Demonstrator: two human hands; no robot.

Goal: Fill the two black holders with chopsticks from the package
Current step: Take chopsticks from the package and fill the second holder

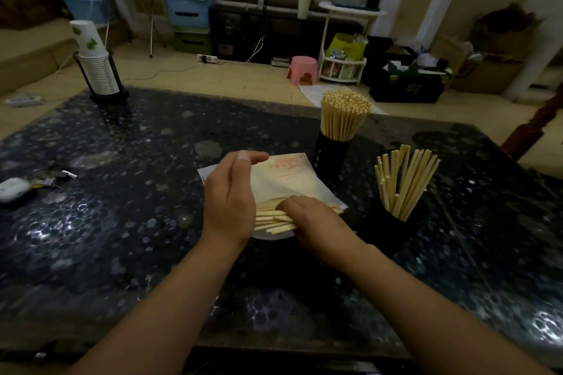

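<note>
Right hand (310, 219) lies on loose chopsticks (272, 218), fingers curled round them; left hand (231, 192) fingers straight, lifting the package (289, 176) (mid-counter (122, 222), dark, speckled).

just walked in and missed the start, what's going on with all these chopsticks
A person is moving chopsticks from a paper package on the dark table into two black holders. The right hand is gathering a bunch of loose chopsticks at the package's open end, while the left hand rests open on the package beside them. The far holder looks packed full; the near holder has only a loose bundle, so it seems there's room left.
</note>
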